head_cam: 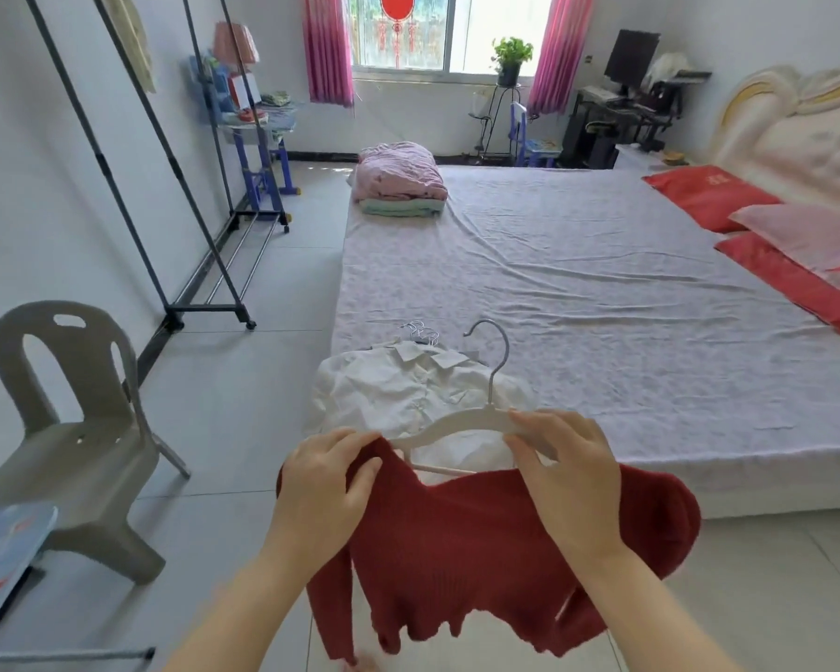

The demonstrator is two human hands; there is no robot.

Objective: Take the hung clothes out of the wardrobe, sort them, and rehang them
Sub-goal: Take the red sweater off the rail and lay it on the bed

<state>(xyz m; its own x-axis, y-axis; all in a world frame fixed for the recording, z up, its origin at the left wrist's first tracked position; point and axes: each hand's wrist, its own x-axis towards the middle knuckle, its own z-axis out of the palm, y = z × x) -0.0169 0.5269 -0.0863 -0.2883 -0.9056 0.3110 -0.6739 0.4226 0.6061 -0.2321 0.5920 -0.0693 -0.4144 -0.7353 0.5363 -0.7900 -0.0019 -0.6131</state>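
Note:
A dark red knitted sweater (pixel 481 550) hangs in front of me, partly on a white hanger (pixel 457 424) with a metal hook. My left hand (pixel 326 482) grips the sweater's left shoulder at the hanger's end. My right hand (pixel 563 472) holds the hanger's right arm, with the sweater's other shoulder below it. Behind them a white collared shirt (pixel 408 390) lies on the near corner of the bed, with several more hanger hooks (pixel 420 332) showing at its collar. The clothes rack (pixel 185 235) stands bare along the left wall.
The bed (pixel 602 293) fills the right side, with folded bedding (pixel 398 181) at its far left corner and red and pink pillows (pixel 796 244) by the headboard. A grey plastic chair (pixel 78 438) stands at the left. Tiled floor runs between rack and bed.

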